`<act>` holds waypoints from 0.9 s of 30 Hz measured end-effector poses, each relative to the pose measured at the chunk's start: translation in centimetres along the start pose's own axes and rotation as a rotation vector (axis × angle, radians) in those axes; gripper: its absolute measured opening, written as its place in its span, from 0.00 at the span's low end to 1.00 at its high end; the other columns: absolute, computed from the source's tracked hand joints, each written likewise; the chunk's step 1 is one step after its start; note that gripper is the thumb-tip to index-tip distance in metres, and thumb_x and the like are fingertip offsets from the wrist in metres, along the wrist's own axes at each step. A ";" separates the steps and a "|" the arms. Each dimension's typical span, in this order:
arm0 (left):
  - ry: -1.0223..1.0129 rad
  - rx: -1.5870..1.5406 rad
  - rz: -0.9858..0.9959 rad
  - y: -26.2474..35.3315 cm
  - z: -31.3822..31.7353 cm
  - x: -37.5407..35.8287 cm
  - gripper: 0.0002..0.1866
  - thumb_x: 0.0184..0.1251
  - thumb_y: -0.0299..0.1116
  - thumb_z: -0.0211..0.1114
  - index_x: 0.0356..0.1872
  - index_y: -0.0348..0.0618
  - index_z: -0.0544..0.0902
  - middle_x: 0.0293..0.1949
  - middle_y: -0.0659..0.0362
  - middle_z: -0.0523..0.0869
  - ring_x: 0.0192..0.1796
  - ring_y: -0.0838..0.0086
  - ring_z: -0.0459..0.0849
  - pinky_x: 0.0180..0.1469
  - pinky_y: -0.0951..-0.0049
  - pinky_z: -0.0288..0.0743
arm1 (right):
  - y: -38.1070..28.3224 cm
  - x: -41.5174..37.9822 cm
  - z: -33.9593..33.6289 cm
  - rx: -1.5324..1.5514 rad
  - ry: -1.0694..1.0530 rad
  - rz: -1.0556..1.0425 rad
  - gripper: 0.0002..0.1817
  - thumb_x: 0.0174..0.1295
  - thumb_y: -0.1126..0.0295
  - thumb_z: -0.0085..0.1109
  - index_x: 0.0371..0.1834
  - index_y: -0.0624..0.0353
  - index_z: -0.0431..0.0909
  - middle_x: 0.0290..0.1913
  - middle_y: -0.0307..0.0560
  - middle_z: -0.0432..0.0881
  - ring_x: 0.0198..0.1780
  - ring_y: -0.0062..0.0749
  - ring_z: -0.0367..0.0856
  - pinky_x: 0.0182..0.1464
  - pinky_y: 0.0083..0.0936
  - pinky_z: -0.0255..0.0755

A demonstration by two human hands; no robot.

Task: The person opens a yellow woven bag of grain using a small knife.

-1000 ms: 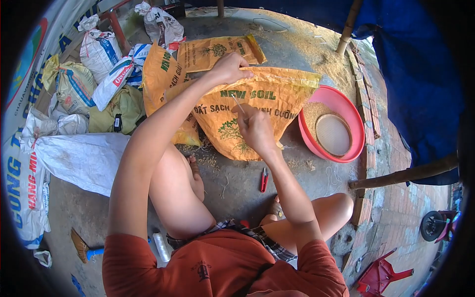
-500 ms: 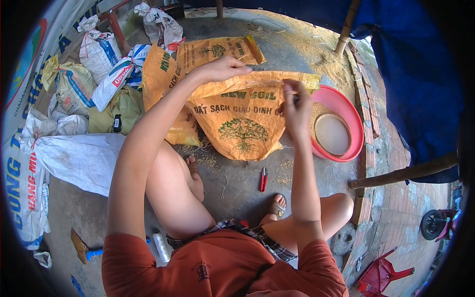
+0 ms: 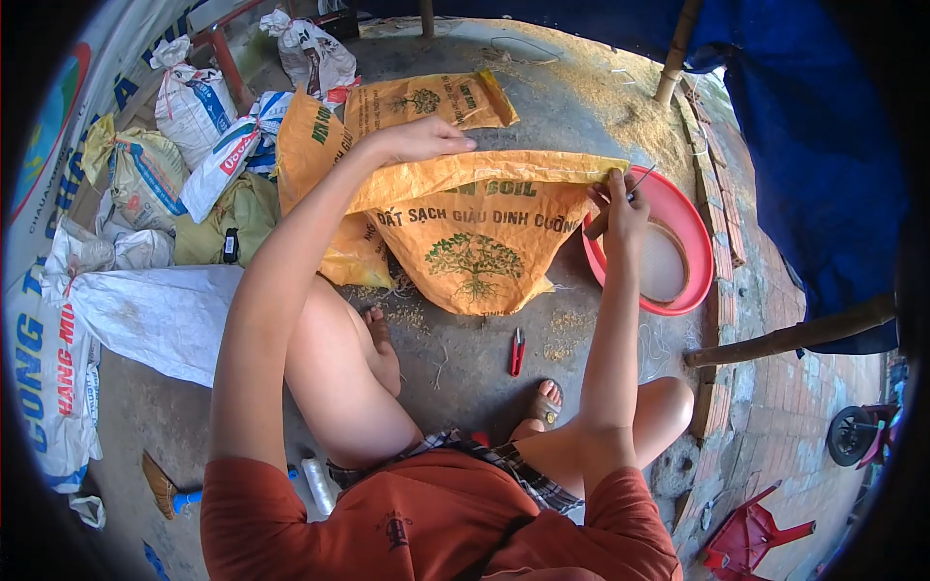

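Observation:
An orange printed sack (image 3: 475,247) hangs in front of me, its top edge folded over into a band. My left hand (image 3: 421,140) is closed at the left part of that fold, the fingertips partly hidden. At the right end of the fold, my right hand (image 3: 622,201) pinches the sack's corner. The same hand grips an awl-like tool (image 3: 598,226) with a brown handle, its thin metal point jutting up past the fingers. Below the sack, red thread snips (image 3: 517,351) lie on the floor.
A pink basin (image 3: 699,232) with a round sieve (image 3: 662,263) stands right of the sack. More orange sacks (image 3: 426,102) lie behind it. Filled bags (image 3: 194,107) crowd the left. A thread spool (image 3: 317,484) is beside my leg; a red stool (image 3: 756,537) lies lower right.
My right hand has slid rightward along the fold to the sack's corner, and the tool in it shows more clearly. The folded band is stretched straighter; my left hand has shifted slightly left.

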State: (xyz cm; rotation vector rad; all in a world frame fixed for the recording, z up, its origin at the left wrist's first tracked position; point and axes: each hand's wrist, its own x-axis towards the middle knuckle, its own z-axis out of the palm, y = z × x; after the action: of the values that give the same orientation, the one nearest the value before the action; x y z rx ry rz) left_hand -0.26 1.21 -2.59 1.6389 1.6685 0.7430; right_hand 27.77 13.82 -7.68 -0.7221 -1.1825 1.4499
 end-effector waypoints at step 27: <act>0.309 -0.130 0.280 4.1 0.1 -3.5 0.11 0.61 0.40 0.63 0.32 0.43 0.77 0.24 0.67 0.73 0.27 0.77 0.71 0.31 0.74 0.68 | 0.6 0.1 0.3 0.067 0.021 -0.011 0.09 0.61 0.67 0.57 0.29 0.59 0.71 0.26 0.39 0.73 0.26 0.22 0.74 0.31 0.19 0.76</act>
State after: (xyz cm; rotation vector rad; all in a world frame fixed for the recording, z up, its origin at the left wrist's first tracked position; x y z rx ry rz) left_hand 2.28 -2.10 0.83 1.7522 1.5690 1.2714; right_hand 27.30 13.87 -8.11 -0.6819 -1.1147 1.4630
